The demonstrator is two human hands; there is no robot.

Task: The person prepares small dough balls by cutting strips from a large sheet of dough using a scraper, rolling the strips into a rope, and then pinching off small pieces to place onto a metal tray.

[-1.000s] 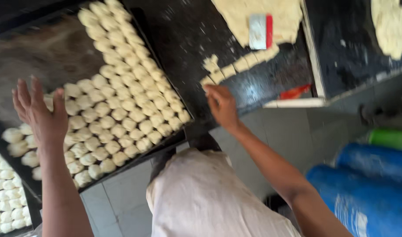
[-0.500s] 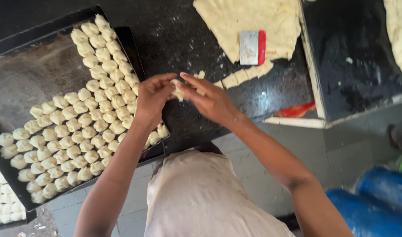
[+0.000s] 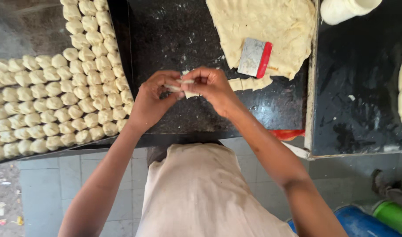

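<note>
Dough strip [image 3: 183,86] sits pinched between the fingertips of both hands, left hand [image 3: 152,101] and right hand [image 3: 214,85] equally close, its long axis running left to right over the dark counter [image 3: 174,35]. It looks pale, soft and small. Beyond lie a tray [image 3: 122,52] of dough pieces [image 3: 56,101], a dough sheet [image 3: 262,26] and a scraper [image 3: 254,58].

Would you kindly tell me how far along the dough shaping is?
Done: many shaped pieces fill the tray. In hand: both the left hand and right hand pinch one small dough piece. Left: the rolled dough sheet and cut strips beside the scraper.
</note>
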